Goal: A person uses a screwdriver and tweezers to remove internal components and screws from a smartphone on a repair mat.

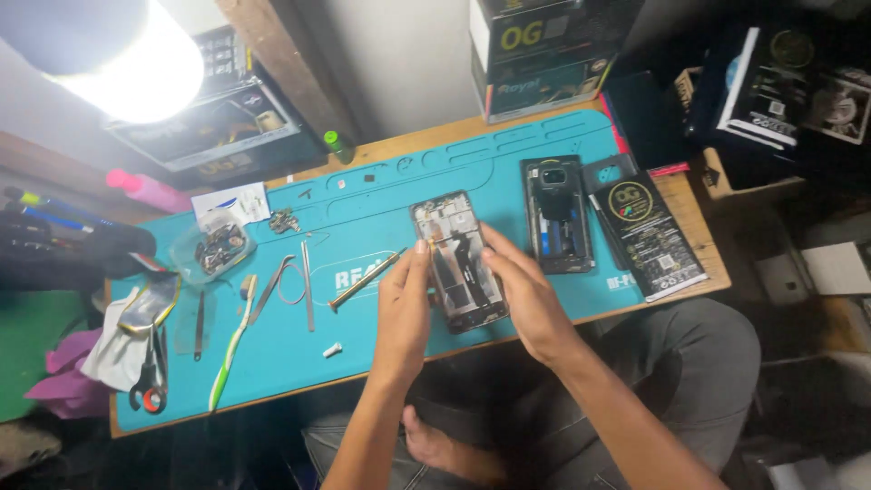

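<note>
The opened smartphone (pixel 458 261) is gripped between both hands, the left hand (pixel 403 308) at its left edge, the right hand (pixel 526 295) at its right edge. Its long axis runs away from the person, tilted slightly left, above the teal worktop mat (pixel 381 195). A second phone frame (pixel 556 214) lies just beyond the right hand.

opened phone (pixel 458 261) between both hands, teal mat (pixel 381 191)

My left hand (pixel 404 304) and right hand (pixel 526 295) are bare, forearms unsleeved (no rings or watch); grey trousers (pixel 671 363) cover my legs.
</note>
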